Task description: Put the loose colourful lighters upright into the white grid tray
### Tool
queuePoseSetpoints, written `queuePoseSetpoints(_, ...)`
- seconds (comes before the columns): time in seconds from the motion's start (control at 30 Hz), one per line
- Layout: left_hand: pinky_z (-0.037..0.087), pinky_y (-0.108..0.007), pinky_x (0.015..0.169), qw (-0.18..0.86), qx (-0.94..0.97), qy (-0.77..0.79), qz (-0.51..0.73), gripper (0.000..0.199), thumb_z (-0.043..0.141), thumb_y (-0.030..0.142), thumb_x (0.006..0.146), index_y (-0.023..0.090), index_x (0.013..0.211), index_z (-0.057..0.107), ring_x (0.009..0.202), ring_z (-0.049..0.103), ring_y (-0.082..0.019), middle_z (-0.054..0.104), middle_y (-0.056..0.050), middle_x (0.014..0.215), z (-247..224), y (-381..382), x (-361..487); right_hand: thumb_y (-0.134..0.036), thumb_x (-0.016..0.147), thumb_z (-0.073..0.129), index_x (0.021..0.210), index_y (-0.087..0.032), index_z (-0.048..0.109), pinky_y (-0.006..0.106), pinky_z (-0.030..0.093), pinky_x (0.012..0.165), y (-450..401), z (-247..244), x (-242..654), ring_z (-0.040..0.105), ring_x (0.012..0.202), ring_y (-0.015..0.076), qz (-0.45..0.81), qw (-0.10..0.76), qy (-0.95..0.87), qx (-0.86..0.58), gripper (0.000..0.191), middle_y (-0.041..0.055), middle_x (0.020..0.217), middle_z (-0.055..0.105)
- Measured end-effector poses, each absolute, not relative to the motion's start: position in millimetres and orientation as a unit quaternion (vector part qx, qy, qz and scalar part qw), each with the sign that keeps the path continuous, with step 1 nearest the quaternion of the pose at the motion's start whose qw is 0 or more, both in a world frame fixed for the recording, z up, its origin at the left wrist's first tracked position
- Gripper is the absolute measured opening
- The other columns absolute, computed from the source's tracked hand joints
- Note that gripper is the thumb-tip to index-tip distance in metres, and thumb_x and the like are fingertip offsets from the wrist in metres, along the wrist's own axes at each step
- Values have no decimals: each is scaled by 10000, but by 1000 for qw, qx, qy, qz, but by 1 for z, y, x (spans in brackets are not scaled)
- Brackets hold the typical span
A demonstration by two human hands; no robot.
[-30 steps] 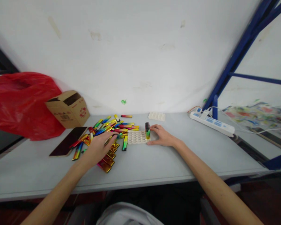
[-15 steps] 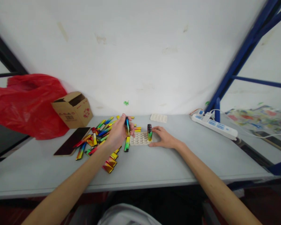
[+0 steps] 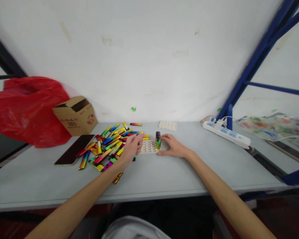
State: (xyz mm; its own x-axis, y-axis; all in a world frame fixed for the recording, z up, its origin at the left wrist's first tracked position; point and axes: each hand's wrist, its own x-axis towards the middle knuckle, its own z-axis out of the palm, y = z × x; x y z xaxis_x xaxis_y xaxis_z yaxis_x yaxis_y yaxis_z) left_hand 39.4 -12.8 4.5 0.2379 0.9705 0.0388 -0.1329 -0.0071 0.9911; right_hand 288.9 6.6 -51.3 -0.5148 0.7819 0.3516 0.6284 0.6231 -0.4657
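Observation:
A white tray with rows of round holes lies on the table between my hands. At its right end a short row of shiny lighters with dark tops stands upright. My right hand is curled about that end, fingertips by the standing lighters and thumb at the tray's near corner. Over the tray's left edge, my left hand is closed around a lighter, mostly hidden by the fingers. To the left lies a loose pile of metallic coloured lighters, partly covered by my left hand and forearm.
A dark phone lies left of the pile, with a cardboard box and a red plastic bag behind. Another white tray is near the wall. A power strip with cables lies at right.
My left hand has turned over and lowered slightly with the lighter, which is now mostly hidden. More of the pile shows. My right hand stays at the tray's right end.

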Motion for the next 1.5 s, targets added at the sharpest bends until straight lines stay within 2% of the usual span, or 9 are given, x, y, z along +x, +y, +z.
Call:
queuePoseSetpoints(0.17, 167, -162, 359, 513, 601, 395, 469, 351, 623, 419, 786, 215, 633, 382, 401, 233, -40, 311, 100, 512, -1, -16, 41, -588, 730, 853, 1337, -167, 605, 520, 433, 1128, 7, -52, 289, 542, 1256, 329, 143, 273, -859, -408, 779, 164, 1338, 561)
queuePoseSetpoints(0.4, 174, -157, 347, 555, 591, 380, 446, 377, 608, 491, 833, 217, 689, 393, 383, 228, -38, 320, 110, 513, -1, -17, 39, -581, 732, 854, 1340, -173, 606, 509, 435, 1132, 7, -53, 290, 540, 1259, 322, 143, 275, -859, -407, 773, 156, 1335, 560)
queuePoseSetpoints(0.6, 288, -151, 365, 554, 618, 362, 425, 309, 654, 444, 844, 230, 819, 433, 454, 379, -75, 389, 97, 573, -7, -12, 39, -548, 726, 871, 1328, -175, 614, 506, 435, 1135, 7, -51, 288, 540, 1266, 318, 147, 280, -859, -404, 754, 154, 1327, 572)
queuePoseSetpoints(0.77, 198, -135, 346, 589, 613, 408, 332, 270, 579, 316, 852, 289, 1039, 387, 380, 274, -62, 428, 127, 598, -11, -12, 40, -552, 730, 865, 1338, -166, 608, 505, 427, 1146, 7, -50, 289, 529, 1286, 320, 150, 274, -859, -406, 765, 162, 1345, 564)
queuePoseSetpoints(0.9, 251, -162, 324, 557, 654, 415, 300, 230, 525, 407, 937, 292, 1042, 355, 343, 275, -80, 352, 143, 560, -12, -15, 41, -544, 738, 859, 1370, -168, 594, 511, 408, 1163, 7, -50, 292, 516, 1311, 325, 162, 260, -863, -403, 782, 165, 1372, 546)
queuePoseSetpoints(1.0, 444, -214, 435, 490, 717, 378, 320, 241, 540, 470, 960, 250, 1006, 451, 445, 476, -95, 464, 89, 667, -9, -13, 41, -534, 747, 854, 1379, -173, 595, 510, 405, 1164, 7, -49, 293, 516, 1312, 323, 168, 259, -863, -400, 772, 165, 1384, 543)
queuePoseSetpoints(1.07, 550, -266, 628, 414, 760, 345, 364, 253, 588, 460, 947, 208, 953, 573, 686, 625, -139, 565, 11, 822, -5, -10, 40, -534, 745, 854, 1380, -181, 598, 513, 405, 1162, 7, -49, 294, 517, 1312, 325, 171, 262, -862, -399, 770, 164, 1391, 542)
queuePoseSetpoints(1.17, 559, -312, 834, 340, 787, 315, 407, 248, 660, 412, 916, 181, 971, 732, 961, 649, -205, 649, -71, 991, 4, -5, 41, -537, 739, 857, 1387, -187, 598, 518, 401, 1166, 7, -47, 294, 512, 1320, 331, 177, 260, -861, -400, 780, 164, 1398, 539)
queuePoseSetpoints(1.5, 560, -313, 806, 370, 786, 300, 395, 229, 752, 347, 848, 189, 1009, 789, 914, 689, -221, 737, -93, 1032, -6, -4, 55, -536, 729, 865, 1403, -201, 588, 523, 387, 1181, 8, -49, 296, 502, 1339, 332, 185, 253, -858, -408, 802, 157, 1407, 522)
